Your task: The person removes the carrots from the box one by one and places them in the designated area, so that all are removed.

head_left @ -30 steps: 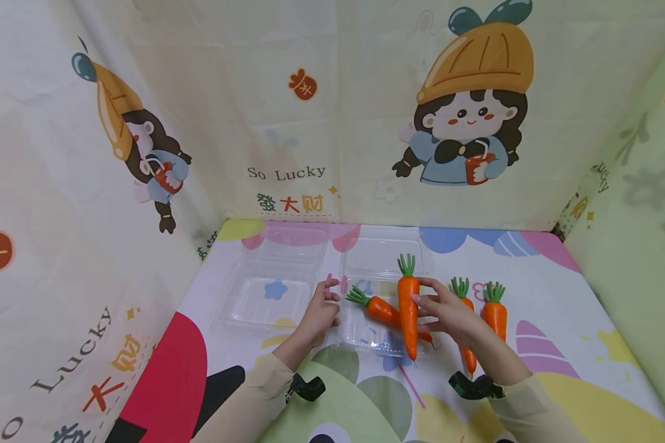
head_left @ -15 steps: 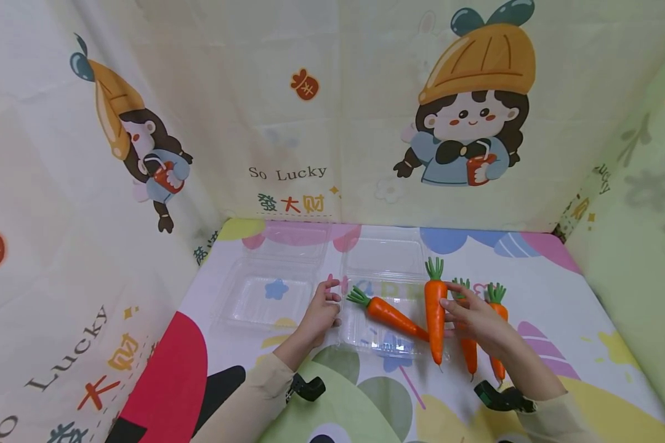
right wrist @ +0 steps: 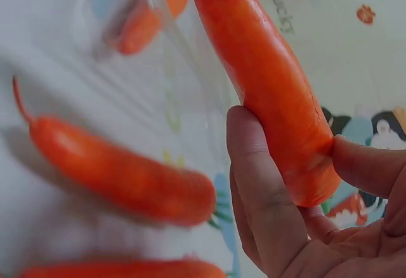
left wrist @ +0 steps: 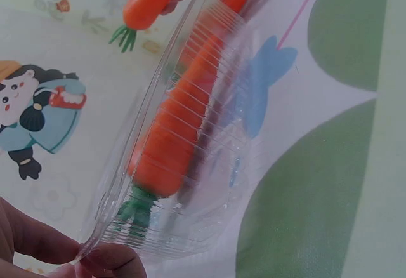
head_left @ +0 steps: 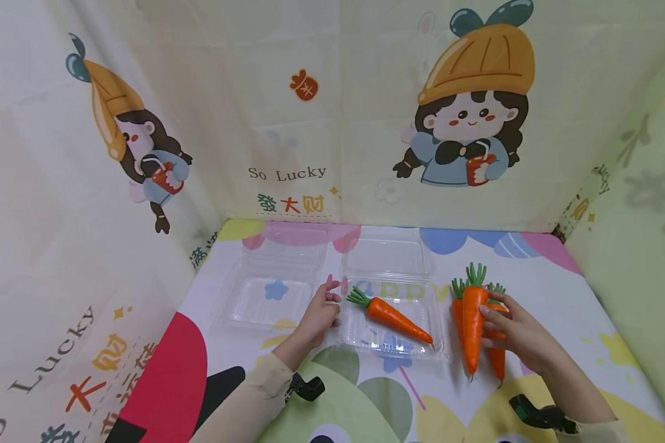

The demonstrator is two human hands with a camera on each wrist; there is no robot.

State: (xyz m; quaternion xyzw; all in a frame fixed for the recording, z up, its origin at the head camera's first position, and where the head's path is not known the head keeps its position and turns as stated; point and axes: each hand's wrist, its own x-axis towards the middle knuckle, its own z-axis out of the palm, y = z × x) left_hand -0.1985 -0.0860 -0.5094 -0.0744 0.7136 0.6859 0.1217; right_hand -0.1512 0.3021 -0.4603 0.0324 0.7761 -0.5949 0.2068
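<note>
My right hand (head_left: 518, 335) grips an orange carrot (head_left: 473, 326) with a green top, thumb on one side and fingers on the other in the right wrist view. This carrot is held above two more carrots at the right; one is the left carrot (head_left: 457, 315), the other the right carrot (head_left: 497, 360), partly covered by the hand. My left hand (head_left: 319, 314) pinches the left rim of a clear plastic box (head_left: 357, 337), clearest in the left wrist view. Inside that box another carrot (head_left: 396, 320) lies slantwise, green top to the upper left.
A second clear plastic box (head_left: 249, 301) stands to the left, its lid folded back. The first box's lid (head_left: 385, 255) also lies back toward the rear. A printed cloth wall (head_left: 360, 123) closes off the back and sides of the table.
The right hand has carried its carrot from above the box rightward to above the two carrots on the table. The carrot inside the box stays put, and the left hand has barely moved.
</note>
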